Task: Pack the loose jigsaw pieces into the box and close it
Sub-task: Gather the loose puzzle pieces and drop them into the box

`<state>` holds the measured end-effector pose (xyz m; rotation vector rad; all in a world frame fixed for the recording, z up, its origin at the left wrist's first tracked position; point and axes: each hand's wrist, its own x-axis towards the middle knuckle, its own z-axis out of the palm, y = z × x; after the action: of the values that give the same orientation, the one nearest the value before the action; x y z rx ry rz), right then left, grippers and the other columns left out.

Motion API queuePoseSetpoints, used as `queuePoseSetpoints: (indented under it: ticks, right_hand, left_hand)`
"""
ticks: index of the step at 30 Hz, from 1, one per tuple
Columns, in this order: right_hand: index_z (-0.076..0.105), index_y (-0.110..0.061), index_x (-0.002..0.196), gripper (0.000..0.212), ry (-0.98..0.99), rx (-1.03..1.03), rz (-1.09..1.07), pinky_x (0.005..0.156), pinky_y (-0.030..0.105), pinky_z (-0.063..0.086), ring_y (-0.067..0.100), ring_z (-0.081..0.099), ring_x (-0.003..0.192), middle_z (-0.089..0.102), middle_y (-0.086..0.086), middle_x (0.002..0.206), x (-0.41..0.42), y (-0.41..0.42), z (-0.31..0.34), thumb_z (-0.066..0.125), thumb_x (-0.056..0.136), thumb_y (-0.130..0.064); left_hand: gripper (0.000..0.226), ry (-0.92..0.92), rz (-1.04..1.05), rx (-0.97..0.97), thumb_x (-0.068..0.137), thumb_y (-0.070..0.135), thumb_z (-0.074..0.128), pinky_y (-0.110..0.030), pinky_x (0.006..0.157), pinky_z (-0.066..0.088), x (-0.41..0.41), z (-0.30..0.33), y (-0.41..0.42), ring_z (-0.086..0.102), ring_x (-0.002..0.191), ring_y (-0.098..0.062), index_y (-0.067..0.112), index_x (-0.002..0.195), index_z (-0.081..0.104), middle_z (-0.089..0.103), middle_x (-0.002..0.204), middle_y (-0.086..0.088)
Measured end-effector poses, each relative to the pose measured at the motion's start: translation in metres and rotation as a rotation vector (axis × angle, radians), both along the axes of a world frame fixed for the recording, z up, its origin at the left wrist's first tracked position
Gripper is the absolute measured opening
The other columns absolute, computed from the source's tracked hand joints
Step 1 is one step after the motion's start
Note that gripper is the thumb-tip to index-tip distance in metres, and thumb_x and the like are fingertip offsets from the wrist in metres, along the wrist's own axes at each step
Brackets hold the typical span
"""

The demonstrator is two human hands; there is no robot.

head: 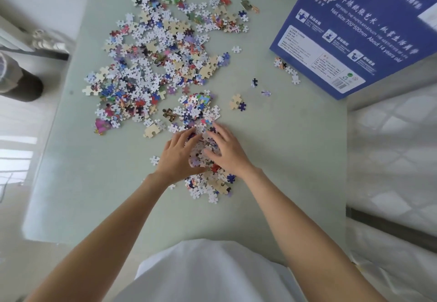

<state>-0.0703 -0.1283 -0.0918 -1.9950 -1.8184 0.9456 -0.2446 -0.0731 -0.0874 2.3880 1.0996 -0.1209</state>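
Observation:
Several loose jigsaw pieces [151,58] lie scattered over the pale green table [283,159], mostly white backs up. A smaller heap of pieces [203,150] sits near the front middle. My left hand [177,157] and my right hand [227,150] lie on either side of that heap, fingers spread over it and pressing the pieces together. The blue puzzle box [354,29], printed with white text, stands at the far right corner; its opening is out of sight.
A few stray pieces [237,102] lie between the heap and the box, and several more [287,68] sit by the box's edge. A dark cylinder [19,84] stands off the table at the left. White padded fabric [392,150] borders the right edge.

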Motion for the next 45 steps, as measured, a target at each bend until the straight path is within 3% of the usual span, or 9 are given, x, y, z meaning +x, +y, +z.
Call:
queuePoseSetpoints:
  ticks: [5,8,16,20,24,26,35,39,45]
  right_hand:
    - [0.038,-0.021,0.14,0.08,-0.244,-0.012,0.136,0.104,0.04,0.035,0.023,0.035,0.127,0.039,0.005,0.141,0.01,-0.013,0.011,0.072,0.073,-0.048]
    - [0.04,-0.021,0.137,0.078,-0.193,-0.039,0.071,0.088,0.033,0.045,0.023,0.043,0.111,0.046,0.007,0.126,0.003,-0.007,0.013,0.078,0.07,-0.036]
    - [0.055,-0.019,0.116,0.046,-0.088,-0.113,-0.013,0.072,0.024,0.04,0.015,0.051,0.085,0.052,0.002,0.107,0.002,0.002,0.032,0.075,0.076,-0.029]
    - [0.062,-0.019,0.112,0.035,0.014,-0.149,-0.074,0.076,0.024,0.036,0.016,0.052,0.092,0.056,0.0,0.103,0.005,0.003,0.038,0.073,0.079,-0.026]
    - [0.064,-0.015,0.117,0.036,0.015,-0.152,-0.152,0.09,0.026,0.039,0.022,0.057,0.109,0.063,0.007,0.12,0.008,0.002,0.048,0.069,0.083,-0.025]
    - [0.063,-0.014,0.119,0.038,0.004,-0.15,-0.186,0.093,0.025,0.039,0.021,0.058,0.112,0.063,0.006,0.122,0.01,0.001,0.051,0.069,0.084,-0.025]
    - [0.063,-0.008,0.119,0.037,-0.062,-0.042,-0.268,0.082,0.015,0.037,0.02,0.063,0.104,0.067,0.007,0.115,0.022,-0.002,0.075,0.068,0.085,-0.023]
    - [0.064,-0.008,0.116,0.035,-0.068,0.005,-0.251,0.074,0.013,0.032,0.021,0.063,0.102,0.068,0.006,0.112,0.031,0.0,0.091,0.067,0.086,-0.025]
    - [0.068,-0.009,0.108,0.031,0.04,0.205,-0.296,0.072,0.012,0.045,0.011,0.066,0.086,0.072,0.0,0.097,0.076,0.011,0.172,0.07,0.082,-0.027]
  left_hand:
    - [0.095,-0.024,0.075,-0.021,0.062,0.051,0.077,-0.039,0.103,0.035,0.002,0.004,-0.003,0.027,0.13,-0.024,0.026,0.141,0.032,0.033,0.143,-0.001]
    - [0.086,-0.064,0.096,-0.12,0.065,0.041,0.079,-0.034,0.099,0.04,0.007,0.005,-0.001,0.038,0.122,-0.023,0.023,0.138,0.037,0.039,0.135,-0.004]
    - [0.051,-0.161,0.156,-0.236,0.074,0.023,0.075,-0.033,0.088,0.049,0.011,0.011,0.003,0.06,0.094,-0.021,0.018,0.121,0.055,0.057,0.116,-0.003]
    - [0.035,-0.192,0.161,-0.235,0.075,0.019,0.075,-0.035,0.083,0.051,0.009,0.017,0.009,0.061,0.084,-0.019,0.014,0.108,0.064,0.066,0.099,-0.003]
    - [0.029,-0.202,0.204,-0.225,0.08,0.024,0.07,-0.02,0.083,0.047,0.004,0.02,0.013,0.064,0.085,-0.017,0.012,0.107,0.067,0.069,0.099,-0.003]
    - [0.027,-0.209,0.239,-0.235,0.082,0.024,0.068,-0.021,0.083,0.049,0.004,0.021,0.014,0.066,0.084,-0.018,0.01,0.106,0.068,0.07,0.098,-0.004]
    - [0.022,-0.299,0.346,-0.183,0.083,0.019,0.067,-0.02,0.07,0.051,-0.001,0.038,0.024,0.062,0.063,-0.012,0.011,0.103,0.071,0.073,0.084,-0.005]
    - [0.02,-0.312,0.286,-0.151,0.082,0.021,0.068,-0.008,0.056,0.039,0.006,0.057,0.037,0.058,0.056,-0.009,0.013,0.1,0.072,0.072,0.076,-0.003]
    - [0.011,-0.496,0.154,-0.116,0.081,0.017,0.069,-0.006,0.046,0.036,0.05,0.133,0.071,0.056,0.047,0.004,0.019,0.092,0.072,0.065,0.064,0.006]
